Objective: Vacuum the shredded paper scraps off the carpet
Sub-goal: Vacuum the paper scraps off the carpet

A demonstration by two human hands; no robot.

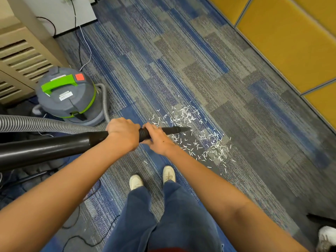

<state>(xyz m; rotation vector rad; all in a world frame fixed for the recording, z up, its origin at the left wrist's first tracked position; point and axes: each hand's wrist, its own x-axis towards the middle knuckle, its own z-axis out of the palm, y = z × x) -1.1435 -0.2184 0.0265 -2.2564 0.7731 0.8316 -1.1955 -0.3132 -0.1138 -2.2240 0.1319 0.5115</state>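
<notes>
Black wand (pixel 54 148) in both hands: our left hand (pixel 123 132) wrapped over it from above, and our right hand (pixel 157 140) curled round its ribbed collar just ahead. The nozzle (pixel 180 129) pointed into the scraps (pixel 203 140), which were white shreds scattered on the blue-grey carpet (pixel 181 60) just beyond our white shoes (pixel 135 181). To our left stood the grey vacuum (pixel 67 99) with its green handle, its hose (pixel 36 123) running alongside the wand.

One wide-angle camera on the person's head looks forward and steeply down at the carpet (pixel 181 51), close above the outstretched arms (pixel 72 179), with the shoes (pixel 169 174) near the bottom.
</notes>
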